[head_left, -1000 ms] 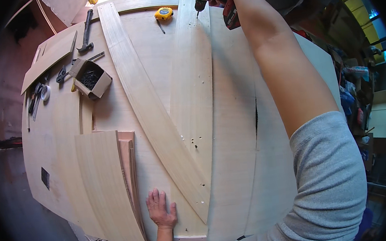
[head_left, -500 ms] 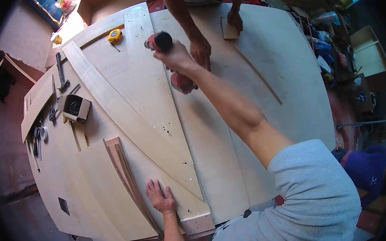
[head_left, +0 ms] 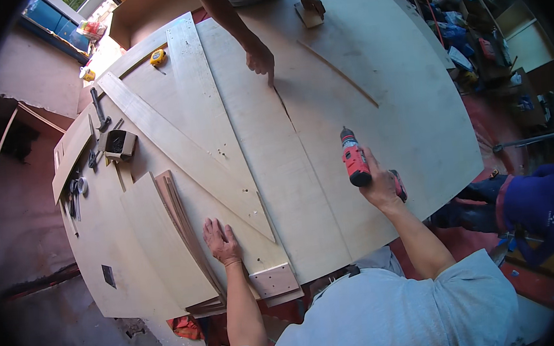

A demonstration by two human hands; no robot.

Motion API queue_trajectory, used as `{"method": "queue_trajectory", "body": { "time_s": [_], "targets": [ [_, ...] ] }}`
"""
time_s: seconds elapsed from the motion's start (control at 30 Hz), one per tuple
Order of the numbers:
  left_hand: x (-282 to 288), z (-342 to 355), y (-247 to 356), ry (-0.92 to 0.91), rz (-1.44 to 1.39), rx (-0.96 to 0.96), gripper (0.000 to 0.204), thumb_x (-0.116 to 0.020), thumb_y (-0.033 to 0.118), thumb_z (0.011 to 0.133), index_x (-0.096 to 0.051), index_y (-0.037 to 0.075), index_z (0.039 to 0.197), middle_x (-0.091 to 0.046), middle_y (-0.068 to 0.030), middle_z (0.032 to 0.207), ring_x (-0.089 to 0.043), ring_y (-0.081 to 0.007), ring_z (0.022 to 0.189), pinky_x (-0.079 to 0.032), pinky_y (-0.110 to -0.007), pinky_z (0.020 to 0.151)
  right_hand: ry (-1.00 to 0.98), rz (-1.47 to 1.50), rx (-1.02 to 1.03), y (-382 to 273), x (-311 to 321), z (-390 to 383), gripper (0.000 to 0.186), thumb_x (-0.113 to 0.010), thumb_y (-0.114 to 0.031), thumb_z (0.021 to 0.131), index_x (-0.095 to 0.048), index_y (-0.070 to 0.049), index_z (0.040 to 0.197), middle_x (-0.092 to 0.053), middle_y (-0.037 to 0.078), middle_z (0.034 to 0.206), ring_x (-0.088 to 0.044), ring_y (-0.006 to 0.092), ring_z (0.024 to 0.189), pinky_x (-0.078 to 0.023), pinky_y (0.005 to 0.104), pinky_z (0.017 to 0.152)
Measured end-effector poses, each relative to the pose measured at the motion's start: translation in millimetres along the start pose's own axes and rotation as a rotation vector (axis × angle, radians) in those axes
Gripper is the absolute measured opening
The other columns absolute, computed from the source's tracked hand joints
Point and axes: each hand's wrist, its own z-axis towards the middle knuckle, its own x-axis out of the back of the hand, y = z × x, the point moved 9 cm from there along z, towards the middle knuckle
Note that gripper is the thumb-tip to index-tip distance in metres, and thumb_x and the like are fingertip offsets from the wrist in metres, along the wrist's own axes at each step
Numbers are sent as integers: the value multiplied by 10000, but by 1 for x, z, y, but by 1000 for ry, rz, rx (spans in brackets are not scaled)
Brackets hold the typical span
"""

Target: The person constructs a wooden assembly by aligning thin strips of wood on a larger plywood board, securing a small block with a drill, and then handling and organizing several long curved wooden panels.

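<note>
My left hand [head_left: 222,241] lies flat with fingers apart on pale boards, right of a stack of thin panels [head_left: 152,235]. My right hand [head_left: 377,184] grips a red cordless drill [head_left: 356,163], its bit pointing away from me over the large plywood sheet [head_left: 412,149]. Two overlapping planks [head_left: 192,82] form a wedge shape, with screw holes at their ends. A co-worker's hand [head_left: 260,60] points a finger at a dark crack in the sheet [head_left: 285,110]; their other hand [head_left: 311,1] rests on a small wooden piece [head_left: 309,18]. A thin strip [head_left: 337,74] lies nearby.
On the left lie a hammer [head_left: 99,109], box of screws [head_left: 118,143], tape measure [head_left: 157,57] and several other tools. Cluttered shelving [head_left: 468,41] stands at the right. A person in blue [head_left: 540,211] is at the lower right, beside the sheet's edge.
My right hand has brought the drill back from the far plank end toward me and rightward. The co-worker's hands have come into view, one now pointing. My left hand stays on the boards.
</note>
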Motion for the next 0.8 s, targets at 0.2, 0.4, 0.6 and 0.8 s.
{"method": "queue_trajectory", "body": {
  "time_s": [0.2,0.4,0.6,0.8],
  "targets": [
    [-5,-3,-8,6,-31,1,487,-676,289,1052,-657,32,1465,-562,-216,1617,-461,-413,1540,-291,-523,1304,134,-303,79,115,23,-18,994,-739,38,805,-359,-201,1691,-623,193,1370,-713,451,1119,-609,532,883],
    [-13,-4,-16,-69,17,44,525,-649,340,1082,-620,65,1528,-533,-211,1645,-415,-392,1581,-265,-512,1314,32,-267,234,154,25,-44,1049,-754,62,747,-387,-235,1683,-598,172,1382,-711,425,1130,-610,512,942],
    [-30,-13,9,-120,17,206,706,-679,419,1055,-520,-29,1577,-436,-228,1708,-344,-373,1621,-212,-505,1342,-73,-160,75,139,62,3,445,-706,-158,889,-742,-122,1331,-726,146,1292,-713,365,1178,-587,498,1013],
    [-35,-17,2,-157,-3,336,807,-696,436,1042,-433,-53,1627,-374,-223,1744,-325,-358,1631,-213,-463,1349,265,-194,-5,148,27,182,374,-714,-274,989,-716,-58,1294,-685,160,1372,-614,362,1335,-544,495,1076]
  ]
}}
